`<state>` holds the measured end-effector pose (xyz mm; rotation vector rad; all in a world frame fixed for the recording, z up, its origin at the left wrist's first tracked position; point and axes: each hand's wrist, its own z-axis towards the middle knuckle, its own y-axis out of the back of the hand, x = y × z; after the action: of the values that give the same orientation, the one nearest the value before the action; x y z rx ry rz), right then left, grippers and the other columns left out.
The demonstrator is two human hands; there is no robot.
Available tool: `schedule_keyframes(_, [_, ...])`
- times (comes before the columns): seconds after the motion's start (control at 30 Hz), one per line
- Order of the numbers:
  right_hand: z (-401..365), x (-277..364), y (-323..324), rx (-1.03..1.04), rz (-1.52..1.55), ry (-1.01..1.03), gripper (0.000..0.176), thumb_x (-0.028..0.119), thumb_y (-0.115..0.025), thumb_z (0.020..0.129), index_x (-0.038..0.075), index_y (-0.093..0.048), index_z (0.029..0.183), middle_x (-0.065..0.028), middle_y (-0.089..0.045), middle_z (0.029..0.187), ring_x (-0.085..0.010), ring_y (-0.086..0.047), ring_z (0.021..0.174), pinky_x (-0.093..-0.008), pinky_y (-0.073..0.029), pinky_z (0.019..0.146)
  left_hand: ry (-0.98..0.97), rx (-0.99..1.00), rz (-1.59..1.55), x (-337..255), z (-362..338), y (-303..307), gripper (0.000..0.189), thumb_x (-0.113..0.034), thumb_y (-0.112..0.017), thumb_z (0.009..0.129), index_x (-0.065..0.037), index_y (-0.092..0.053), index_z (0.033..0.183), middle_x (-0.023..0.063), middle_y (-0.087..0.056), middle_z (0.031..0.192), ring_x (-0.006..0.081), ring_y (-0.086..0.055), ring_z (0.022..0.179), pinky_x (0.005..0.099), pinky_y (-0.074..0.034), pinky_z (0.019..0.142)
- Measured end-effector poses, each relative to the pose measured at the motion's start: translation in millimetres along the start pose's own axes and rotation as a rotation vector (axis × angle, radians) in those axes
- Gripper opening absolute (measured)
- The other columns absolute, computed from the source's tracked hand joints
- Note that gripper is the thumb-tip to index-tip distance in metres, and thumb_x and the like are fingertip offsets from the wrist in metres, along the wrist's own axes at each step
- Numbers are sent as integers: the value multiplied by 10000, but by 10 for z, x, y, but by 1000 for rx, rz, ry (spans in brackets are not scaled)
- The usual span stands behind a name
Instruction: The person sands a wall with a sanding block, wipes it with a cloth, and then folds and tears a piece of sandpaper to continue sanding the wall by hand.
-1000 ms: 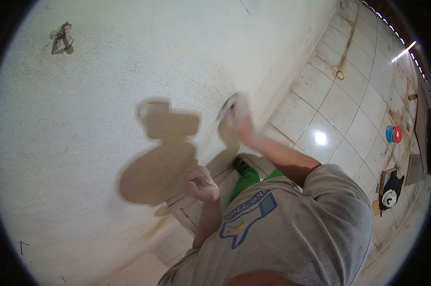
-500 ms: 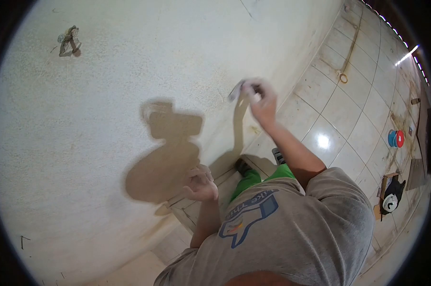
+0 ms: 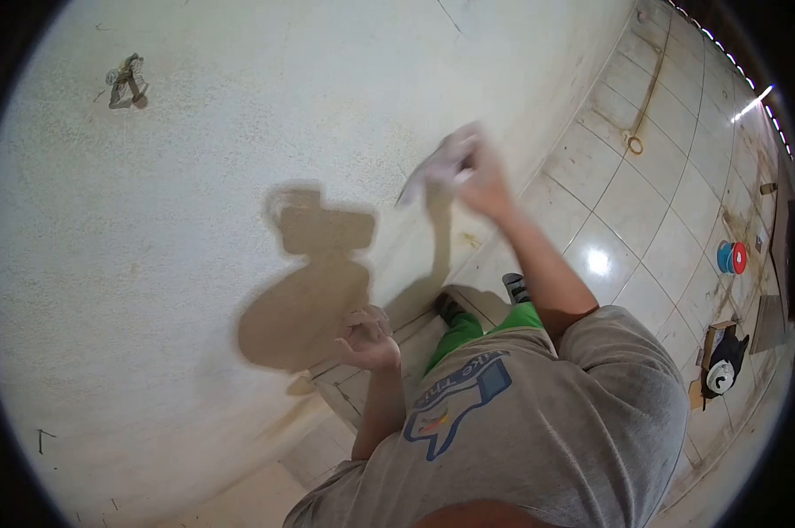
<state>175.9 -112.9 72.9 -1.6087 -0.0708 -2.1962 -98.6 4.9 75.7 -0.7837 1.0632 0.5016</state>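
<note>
My right hand (image 3: 472,176) is at the pale wall (image 3: 195,158), smeared by motion, with whitish dust over its fingers. A thin grey-white piece (image 3: 422,179) reaches from its fingers toward the wall; I cannot tell what it is. The hand's shadow falls on the wall just below. Lower down, my left hand (image 3: 371,341) hangs near the wall, dusty, its fingers loosely bent and apart with nothing in them. A large shadow of my head and body (image 3: 309,290) lies on the wall beside it.
A broken hole (image 3: 127,81) marks the upper left of the wall. Tiled floor (image 3: 630,194) runs along the right, with a blue and red tub (image 3: 731,257). A black bag (image 3: 727,356) with a white round item lies farther down. My feet (image 3: 448,305) stand close to the wall.
My right hand has shifted slightly up and left along the wall and its wrist has turned, with the pale piece showing longer. My left hand has hardly moved.
</note>
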Motion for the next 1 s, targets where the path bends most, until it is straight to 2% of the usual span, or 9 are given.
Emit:
schedule_keyframes(0.1, [-633, 51, -613, 440, -146, -92, 293, 178, -810, 821, 106, -547, 930, -31, -651, 850, -151, -623, 784, -334, -504, 682, 2, -14, -7, 45, -32, 41, 662, -610, -329, 983, -40, -570, 747, 8, -308, 494, 157, -319, 443, 298, -242, 435])
schedule_keyframes(0.2, [-730, -398, -647, 268, -367, 174, 322, 174, -808, 831, 95, -519, 947, -24, -634, 839, -148, -623, 795, -339, -505, 706, 15, -18, 13, 0, -47, 67, 667, -637, -317, 982, -56, -560, 761, -4, -304, 510, 147, -319, 458, 298, -254, 441])
schedule_keyframes(0.27, [-262, -253, -214, -119, -78, -30, 317, 138, -790, 854, 73, -493, 944, -52, -650, 864, -159, -648, 830, -323, -515, 728, 13, 8, 49, -62, -58, 114, 670, -647, -317, 978, -60, -565, 768, -8, -293, 509, 151, -322, 463, 298, -257, 444])
schedule_keyframes(0.43, [288, -31, 247, -709, -25, 242, 252, 90, -731, 907, 53, -490, 968, -78, -633, 887, -125, -592, 804, -305, -496, 728, 12, -70, 8, -71, -117, 67, 662, -599, -322, 984, -45, -568, 718, -1, -292, 495, 166, -325, 451, 305, -255, 455])
schedule_keyframes(0.53, [-202, 88, -442, -235, -179, 0, 160, 160, -586, 953, 3, -599, 927, -162, -638, 878, -220, -610, 774, -353, -492, 719, 3, -102, -29, -65, -173, -15, 657, -571, -321, 990, -38, -555, 684, 5, -288, 484, 169, -330, 446, 311, -249, 462])
schedule_keyframes(0.67, [-948, 99, -867, 427, -52, 358, 91, 100, -674, 865, 34, -633, 912, -124, -653, 835, -218, -626, 755, -324, -495, 680, 70, -83, -35, -75, -197, 24, 657, -592, -314, 985, -57, -585, 717, 20, -333, 514, 194, -412, 529, 327, -305, 512])
schedule_keyframes(0.87, [-10, -40, 13, -471, -125, -1, 211, 189, -771, 847, 29, -636, 877, -25, -647, 792, -98, -574, 720, -290, -470, 652, 76, -135, -127, -148, -194, 106, 655, -574, -332, 984, -47, -580, 684, 27, -340, 509, 208, -401, 509, 331, -293, 513])
schedule_keyframes(0.93, [260, -71, 246, -556, 12, 87, 205, 187, -785, 858, 43, -641, 888, -10, -653, 806, -96, -589, 707, -291, -477, 636, 111, -131, -149, -211, -223, 74, 640, -554, -343, 985, -47, -569, 667, 27, -336, 504, 209, -385, 485, 335, -285, 507])
schedule_keyframes(1.0, [138, -60, 22, -271, -76, 56, 180, 176, -768, 863, 48, -643, 885, -35, -668, 799, -122, -623, 705, -313, -498, 641, 155, -121, -174, -270, -207, -21, 624, -536, -354, 985, -47, -559, 656, 25, -329, 501, 209, -371, 464, 339, -276, 499])
